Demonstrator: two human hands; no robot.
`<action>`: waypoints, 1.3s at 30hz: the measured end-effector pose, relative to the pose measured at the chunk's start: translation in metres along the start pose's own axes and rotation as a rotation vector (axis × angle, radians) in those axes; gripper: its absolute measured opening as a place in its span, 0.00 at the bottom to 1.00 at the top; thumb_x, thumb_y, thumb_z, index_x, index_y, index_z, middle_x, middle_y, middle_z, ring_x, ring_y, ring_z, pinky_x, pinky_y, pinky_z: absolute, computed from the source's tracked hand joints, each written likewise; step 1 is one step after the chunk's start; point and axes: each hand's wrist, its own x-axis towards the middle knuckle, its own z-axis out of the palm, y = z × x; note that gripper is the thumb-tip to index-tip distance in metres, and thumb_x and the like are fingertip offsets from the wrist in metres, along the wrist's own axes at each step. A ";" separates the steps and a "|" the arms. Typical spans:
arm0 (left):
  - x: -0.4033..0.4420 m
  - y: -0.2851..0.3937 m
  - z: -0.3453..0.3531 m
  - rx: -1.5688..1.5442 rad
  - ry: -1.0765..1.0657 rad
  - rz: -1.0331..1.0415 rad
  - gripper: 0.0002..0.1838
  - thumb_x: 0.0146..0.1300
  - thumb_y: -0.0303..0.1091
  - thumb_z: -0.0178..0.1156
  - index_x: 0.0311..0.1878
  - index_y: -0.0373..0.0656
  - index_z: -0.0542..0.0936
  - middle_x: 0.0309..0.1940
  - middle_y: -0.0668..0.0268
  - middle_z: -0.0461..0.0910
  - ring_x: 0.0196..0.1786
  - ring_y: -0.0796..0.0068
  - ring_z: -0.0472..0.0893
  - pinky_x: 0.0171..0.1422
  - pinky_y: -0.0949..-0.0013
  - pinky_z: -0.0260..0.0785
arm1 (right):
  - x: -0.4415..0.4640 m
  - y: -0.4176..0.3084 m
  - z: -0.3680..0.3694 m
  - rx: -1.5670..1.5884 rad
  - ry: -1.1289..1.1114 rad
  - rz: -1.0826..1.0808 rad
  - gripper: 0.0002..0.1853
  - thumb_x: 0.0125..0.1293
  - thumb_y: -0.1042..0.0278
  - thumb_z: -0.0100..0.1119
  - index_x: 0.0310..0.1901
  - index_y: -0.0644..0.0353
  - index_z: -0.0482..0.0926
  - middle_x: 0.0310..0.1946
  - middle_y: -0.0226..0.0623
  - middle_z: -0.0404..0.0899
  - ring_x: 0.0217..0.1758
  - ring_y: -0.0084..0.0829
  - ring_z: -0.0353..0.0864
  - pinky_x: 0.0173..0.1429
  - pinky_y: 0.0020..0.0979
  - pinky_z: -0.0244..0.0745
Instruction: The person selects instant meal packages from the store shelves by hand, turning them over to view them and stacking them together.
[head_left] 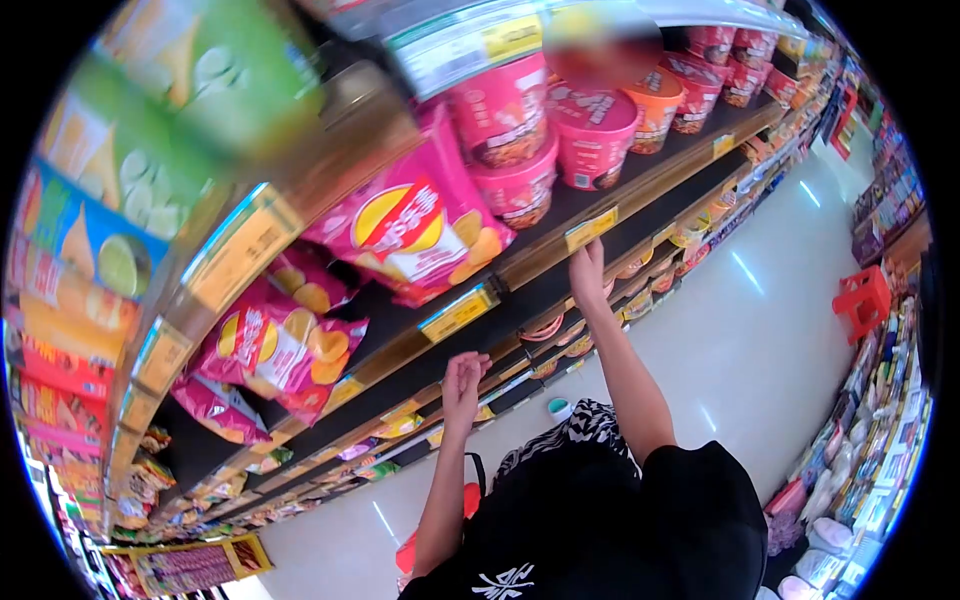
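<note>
My right hand (588, 275) reaches up to the shelf edge, its fingers close together at the lower edge of a yellow price tag (592, 229). My left hand (464, 388) hovers in front of the lower shelf edge with loosely bent fingers and nothing in it. Above it, another yellow price tag (458, 314) sits on the shelf front. A large pink chip bag (415, 225) stands on the shelf at the upper left of my hands. Pink snack tubs (592, 130) stand behind the tag at my right hand, some of them stacked.
More pink chip bags (275, 345) lie at the left, and green chip bags (200, 70) blur close by. Lower shelves hold packaged bowls (690, 235). A red stool (862, 300) stands across the pale aisle floor (720, 310). Something red lies low beside my body, partly hidden.
</note>
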 end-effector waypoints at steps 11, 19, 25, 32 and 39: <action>0.098 0.005 0.074 0.161 0.316 -0.160 0.19 0.66 0.31 0.54 0.57 0.32 0.68 0.55 0.60 0.72 0.56 0.70 0.73 0.62 0.68 0.66 | 0.040 0.058 -0.023 -0.252 -0.218 0.178 0.11 0.59 0.76 0.52 0.45 0.62 0.69 0.42 0.39 0.73 0.47 0.31 0.72 0.50 0.32 0.69; 0.118 -0.057 0.065 0.155 0.435 -0.206 0.26 0.65 0.38 0.56 0.61 0.33 0.66 0.62 0.59 0.67 0.63 0.69 0.66 0.68 0.71 0.53 | 0.035 0.031 -0.028 -0.261 -0.280 0.124 0.08 0.59 0.79 0.50 0.41 0.63 0.72 0.38 0.37 0.75 0.42 0.30 0.74 0.46 0.30 0.71; 0.104 0.003 0.088 -0.158 0.463 -0.052 0.23 0.66 0.31 0.53 0.63 0.37 0.64 0.63 0.62 0.65 0.61 0.69 0.68 0.69 0.63 0.58 | 0.024 0.026 -0.025 0.037 -0.232 0.219 0.15 0.59 0.81 0.49 0.50 0.64 0.67 0.44 0.34 0.73 0.46 0.28 0.73 0.52 0.30 0.69; 0.080 0.006 0.086 -0.484 0.203 0.128 0.21 0.68 0.33 0.50 0.63 0.49 0.63 0.63 0.65 0.64 0.65 0.67 0.65 0.67 0.51 0.59 | -0.015 -0.008 -0.038 0.278 -0.318 0.192 0.20 0.61 0.79 0.52 0.54 0.62 0.60 0.55 0.37 0.63 0.60 0.26 0.63 0.64 0.28 0.58; 0.076 0.001 0.107 -0.555 0.496 -0.209 0.24 0.67 0.32 0.53 0.65 0.53 0.61 0.57 0.66 0.69 0.56 0.70 0.73 0.59 0.59 0.68 | -0.038 0.012 -0.079 0.259 -0.323 0.343 0.21 0.64 0.64 0.55 0.54 0.62 0.61 0.62 0.43 0.57 0.64 0.29 0.59 0.68 0.30 0.51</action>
